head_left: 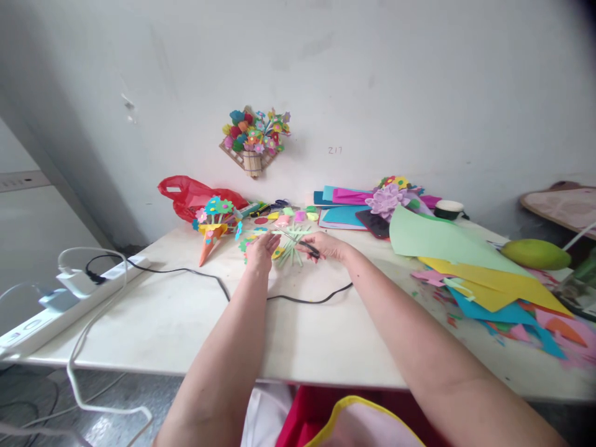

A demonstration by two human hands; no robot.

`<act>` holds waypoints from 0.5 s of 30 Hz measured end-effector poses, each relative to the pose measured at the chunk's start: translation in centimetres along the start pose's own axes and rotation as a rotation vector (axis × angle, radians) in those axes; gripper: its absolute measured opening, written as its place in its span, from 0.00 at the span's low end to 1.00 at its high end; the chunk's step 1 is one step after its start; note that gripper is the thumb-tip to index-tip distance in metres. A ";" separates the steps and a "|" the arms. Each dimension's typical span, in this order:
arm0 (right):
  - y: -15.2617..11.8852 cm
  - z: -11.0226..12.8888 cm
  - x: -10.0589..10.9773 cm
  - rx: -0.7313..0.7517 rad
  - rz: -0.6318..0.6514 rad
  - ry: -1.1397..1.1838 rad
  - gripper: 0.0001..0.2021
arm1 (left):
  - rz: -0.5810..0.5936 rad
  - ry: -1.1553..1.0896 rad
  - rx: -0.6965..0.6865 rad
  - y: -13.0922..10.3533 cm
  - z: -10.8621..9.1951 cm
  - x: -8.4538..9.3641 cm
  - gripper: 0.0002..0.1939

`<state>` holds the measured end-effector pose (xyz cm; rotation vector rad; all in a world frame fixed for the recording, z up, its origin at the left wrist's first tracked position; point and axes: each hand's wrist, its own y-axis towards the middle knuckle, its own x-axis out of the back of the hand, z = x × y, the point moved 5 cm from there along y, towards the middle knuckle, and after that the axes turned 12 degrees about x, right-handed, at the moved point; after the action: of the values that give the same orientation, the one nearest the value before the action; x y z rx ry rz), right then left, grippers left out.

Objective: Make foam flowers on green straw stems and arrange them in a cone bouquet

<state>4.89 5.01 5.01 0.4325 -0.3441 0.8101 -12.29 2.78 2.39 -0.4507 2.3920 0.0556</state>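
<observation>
Forearms [233, 335] stretch forward — left hand [263, 249] pinching a green strip [303, 232], right hand [326, 246] gripping scissors [309, 249] between them — likely trimming, needing a steady snip.

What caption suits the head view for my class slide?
Right hand holding scissors near pale green strips, left hand close by.

So the red bag [198, 191] is looking like thin, crinkly, glossy plastic, and the power strip [114, 274] is passing for smooth plastic too. The scissors [309, 249] are sporting plastic-looking handles. The pale green sheet [426, 239] is reading matt, paper or foam, can't tell. Tabletop [153, 323] is looking smooth, wall [395, 81] is looking matt and scuffed.
</observation>
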 end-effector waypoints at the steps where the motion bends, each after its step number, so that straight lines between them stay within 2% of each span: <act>1: 0.0 0.0 0.0 0.001 -0.009 0.000 0.16 | 0.003 0.006 0.003 0.0 0.0 0.0 0.05; 15: 0.4 -0.2 -0.5 0.016 -0.065 0.055 0.12 | 0.003 0.008 0.018 -0.1 0.0 -0.2 0.04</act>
<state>4.27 5.02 4.69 0.4332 -0.2719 0.7601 -12.11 2.81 2.53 -0.4396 2.3988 0.0339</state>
